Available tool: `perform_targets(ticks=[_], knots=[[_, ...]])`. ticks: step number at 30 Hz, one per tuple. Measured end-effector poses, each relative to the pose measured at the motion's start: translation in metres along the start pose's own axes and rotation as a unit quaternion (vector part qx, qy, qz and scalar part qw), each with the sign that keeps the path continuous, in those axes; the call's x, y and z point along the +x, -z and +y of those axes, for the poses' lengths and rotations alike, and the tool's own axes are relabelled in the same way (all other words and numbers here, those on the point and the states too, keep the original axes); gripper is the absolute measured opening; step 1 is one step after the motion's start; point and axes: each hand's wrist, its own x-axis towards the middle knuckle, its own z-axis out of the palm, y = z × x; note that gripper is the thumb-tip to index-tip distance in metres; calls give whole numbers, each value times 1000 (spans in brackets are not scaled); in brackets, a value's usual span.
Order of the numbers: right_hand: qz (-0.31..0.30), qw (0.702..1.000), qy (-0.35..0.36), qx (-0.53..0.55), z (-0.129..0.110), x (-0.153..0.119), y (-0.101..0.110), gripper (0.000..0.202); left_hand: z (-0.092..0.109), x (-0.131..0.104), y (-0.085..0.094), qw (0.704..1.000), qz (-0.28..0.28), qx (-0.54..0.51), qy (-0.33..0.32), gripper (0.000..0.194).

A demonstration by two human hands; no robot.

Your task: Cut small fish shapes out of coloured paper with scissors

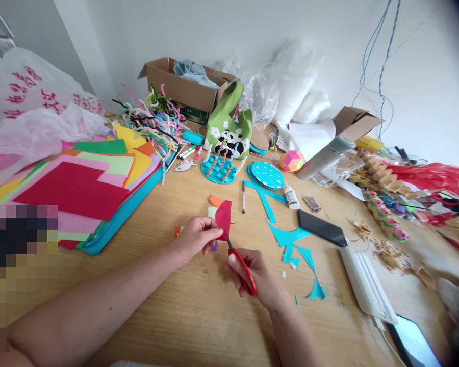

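My left hand (199,233) is closed on a piece of red paper (224,214), pinching its lower left edge between thumb and fingers. In my right hand (254,272) is a pair of scissors (247,270) with red handles, its blade tips at the lower edge of the red paper. Beneath and behind my left hand lie small coloured pieces, among them an orange piece (216,200) and a pale green piece (211,211). How far the blades are apart is too small to tell.
A stack of coloured sheets (72,191) lies to the left. Ahead stand a green panda bag (229,127) and blue discs (268,176). Blue scraps (286,234), a glue bottle (291,198), a black phone-like slab (322,228) and a white power strip (367,283) lie to the right.
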Motion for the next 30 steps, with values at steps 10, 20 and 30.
perform_targets(ticks=[10,20,30], knots=[[-5,1000,-10,-5,-2,-1,0,52,2,-1,-1,1000,8,0,-1,23],[-9,1000,-6,9,-1,-1,0,53,3,-2,-1,1000,7,-4,2,23],[-10,1000,-5,17,-1,-1,0,54,5,-2,-2,1000,10,-15,9,22]])
